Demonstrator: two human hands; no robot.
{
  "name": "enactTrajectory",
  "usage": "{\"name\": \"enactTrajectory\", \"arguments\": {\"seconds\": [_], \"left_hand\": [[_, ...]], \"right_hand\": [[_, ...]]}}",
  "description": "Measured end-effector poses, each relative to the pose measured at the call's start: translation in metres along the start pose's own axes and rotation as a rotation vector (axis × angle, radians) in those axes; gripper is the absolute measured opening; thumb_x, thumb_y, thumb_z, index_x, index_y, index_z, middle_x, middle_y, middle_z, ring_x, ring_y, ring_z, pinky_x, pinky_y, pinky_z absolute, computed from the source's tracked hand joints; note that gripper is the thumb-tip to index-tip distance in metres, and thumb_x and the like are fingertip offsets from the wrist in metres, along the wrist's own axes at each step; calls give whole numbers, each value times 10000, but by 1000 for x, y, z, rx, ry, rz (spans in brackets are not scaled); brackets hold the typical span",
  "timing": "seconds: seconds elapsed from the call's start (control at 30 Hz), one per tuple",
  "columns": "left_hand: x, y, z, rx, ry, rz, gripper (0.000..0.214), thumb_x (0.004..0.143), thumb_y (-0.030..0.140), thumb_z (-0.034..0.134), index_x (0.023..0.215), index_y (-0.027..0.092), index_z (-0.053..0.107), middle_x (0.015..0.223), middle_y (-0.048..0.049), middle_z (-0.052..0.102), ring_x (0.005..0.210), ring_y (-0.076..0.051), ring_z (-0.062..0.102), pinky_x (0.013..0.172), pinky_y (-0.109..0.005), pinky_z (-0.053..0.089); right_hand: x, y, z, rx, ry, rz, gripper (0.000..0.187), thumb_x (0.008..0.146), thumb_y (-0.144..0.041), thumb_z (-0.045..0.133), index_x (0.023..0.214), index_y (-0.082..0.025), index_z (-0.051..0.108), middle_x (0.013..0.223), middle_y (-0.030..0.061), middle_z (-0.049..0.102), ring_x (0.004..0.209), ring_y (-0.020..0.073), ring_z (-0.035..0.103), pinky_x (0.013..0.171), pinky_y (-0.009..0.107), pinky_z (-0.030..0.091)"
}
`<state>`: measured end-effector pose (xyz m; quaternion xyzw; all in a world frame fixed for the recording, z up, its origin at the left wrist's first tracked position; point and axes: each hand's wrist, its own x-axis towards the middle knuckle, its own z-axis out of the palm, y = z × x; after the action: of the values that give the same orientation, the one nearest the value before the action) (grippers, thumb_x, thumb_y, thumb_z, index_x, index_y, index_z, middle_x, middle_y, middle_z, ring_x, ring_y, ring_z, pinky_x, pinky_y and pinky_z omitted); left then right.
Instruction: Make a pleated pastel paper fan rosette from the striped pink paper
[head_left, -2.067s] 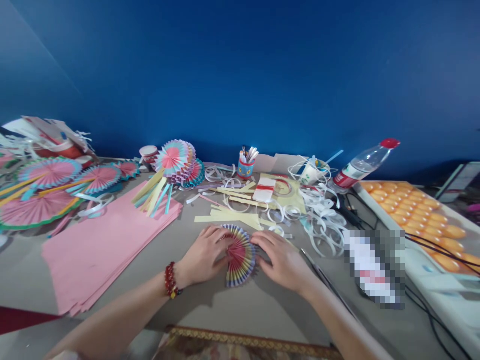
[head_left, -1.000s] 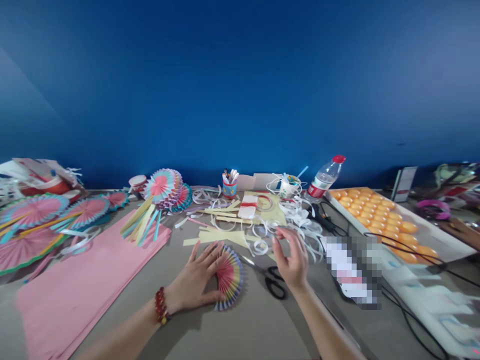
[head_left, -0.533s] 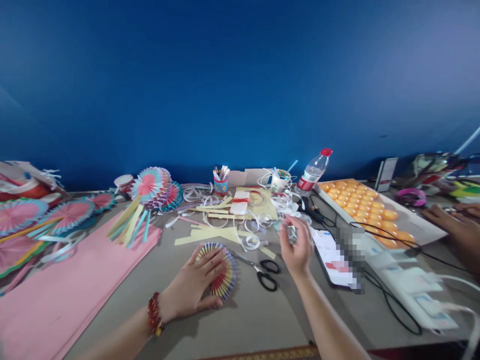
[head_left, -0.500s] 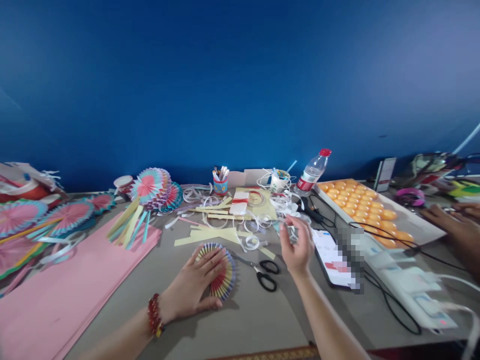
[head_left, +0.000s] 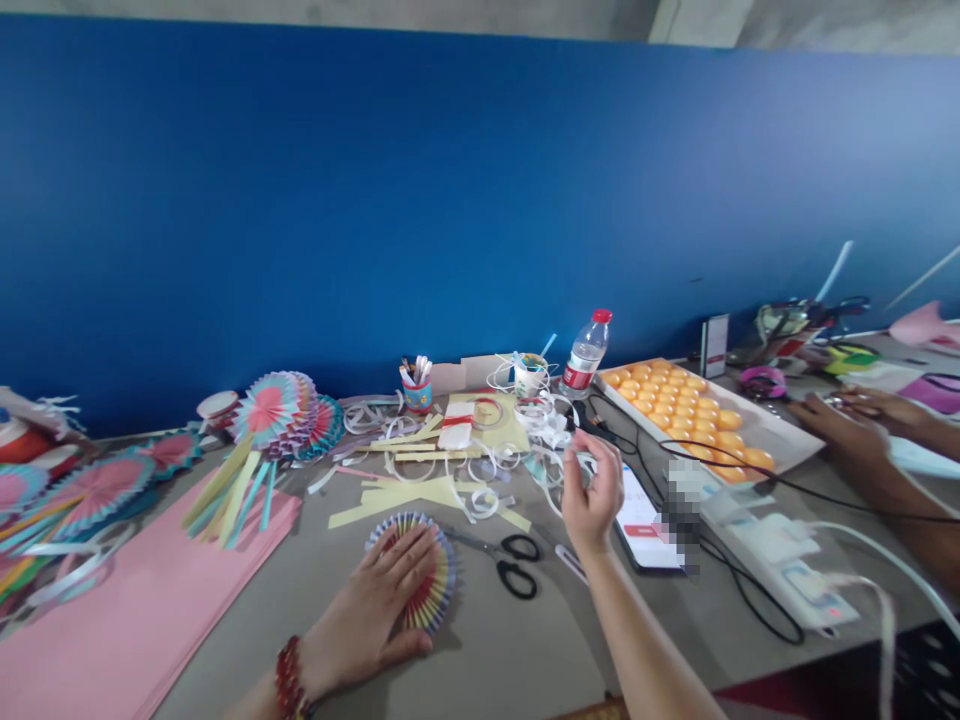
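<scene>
My left hand (head_left: 386,595) lies flat, fingers stretched out, on a round pleated paper rosette (head_left: 439,578) with a red middle and yellow and purple folds. The palm covers much of its left side. My right hand (head_left: 594,490) is raised above the table, its fingers loosely curved and the thumb apart, with nothing visible in it. Between the hands lie scissors (head_left: 517,568) with black handles, blades toward the rosette. Close to my right wrist is a thin pale stick-like item (head_left: 571,565). A phone (head_left: 641,520) with a lit screen lies just right of that hand.
Yellow paper strips (head_left: 409,497) and curled white strips lie behind. Pink paper sheets (head_left: 150,600) and finished rosettes (head_left: 274,410) are at left. At right are a bottle (head_left: 586,355), a tray of orange domes (head_left: 675,405), a power strip (head_left: 795,565), cables and another person's hands (head_left: 847,420).
The view has tilted up and turned right, so things appear further left. My left hand stays flat on the rosette; my right hand keeps its raised pose.
</scene>
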<state>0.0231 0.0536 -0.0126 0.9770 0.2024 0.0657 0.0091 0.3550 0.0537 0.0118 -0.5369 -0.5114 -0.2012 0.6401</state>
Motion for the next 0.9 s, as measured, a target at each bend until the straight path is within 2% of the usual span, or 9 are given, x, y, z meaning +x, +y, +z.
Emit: {"name": "enactTrajectory", "arguments": {"seconds": [0.27,0.33,0.4,0.47,0.53,0.6,0.7,0.8,0.9], "left_hand": [[0,1,-3,-35,-7,-27,858,903,663,404,1552,190,101,1581,-96,272,1444,-282,280,1187,-449,209],[0,3,-5,-33,-17,-51,861,902,664,401,1553,194,90,1584,-96,263,1445,-285,277,1189,-454,200],[-2,4,-4,-28,-28,-79,873,894,673,404,1554,199,84,1585,-95,262,1443,-288,281,1187,-455,203],[-4,3,-2,-20,-29,-106,879,889,674,413,1554,206,80,1583,-93,270,1438,-288,290,1182,-456,213],[-8,0,0,1,-13,-148,871,896,659,420,1554,211,67,1581,-91,277,1437,-287,293,1179,-458,217],[-12,-5,1,24,8,-201,860,905,640,422,1554,216,49,1582,-89,277,1436,-284,296,1179,-454,216],[-19,-14,-2,27,17,-219,834,918,626,409,1555,233,40,1582,-77,274,1424,-273,326,1182,-420,219],[-23,-20,-5,16,15,-188,810,931,614,389,1555,237,36,1574,-71,293,1414,-260,347,1180,-384,230],[-24,-21,-2,38,14,-198,799,939,603,385,1555,228,42,1576,-69,290,1421,-255,334,1184,-381,218]], "right_hand": [[-3,3,1,19,-36,77,217,937,-251,533,1133,-178,592,1018,111,648,905,223,613,822,411,512],[0,-3,-1,30,-96,100,186,942,-246,526,1101,-184,602,999,100,655,883,216,620,806,383,514],[4,-16,-6,30,-308,99,162,954,-247,504,1064,-202,615,968,81,670,867,210,637,796,355,518],[3,-35,-13,38,-670,51,163,958,-244,490,1046,-228,626,978,70,683,858,202,650,754,320,532],[-5,-55,-22,44,-986,-69,205,933,-239,519,1099,-250,638,1071,71,680,948,218,651,818,337,540],[-20,-69,-32,-21,-1185,-133,298,876,-201,568,1155,-279,640,1204,61,650,1081,251,615,903,376,524],[-46,-73,-47,-128,-1289,-185,505,780,-78,560,1229,-301,621,1342,44,595,1156,278,578,954,416,501],[-63,-60,-60,-144,-1291,-221,584,739,-16,515,1237,-302,623,1391,28,567,1209,263,549,984,398,481],[-64,-41,-66,-164,-1282,-217,642,750,-7,481,1302,-322,577,1416,4,544,1241,243,532,994,386,476]]}}
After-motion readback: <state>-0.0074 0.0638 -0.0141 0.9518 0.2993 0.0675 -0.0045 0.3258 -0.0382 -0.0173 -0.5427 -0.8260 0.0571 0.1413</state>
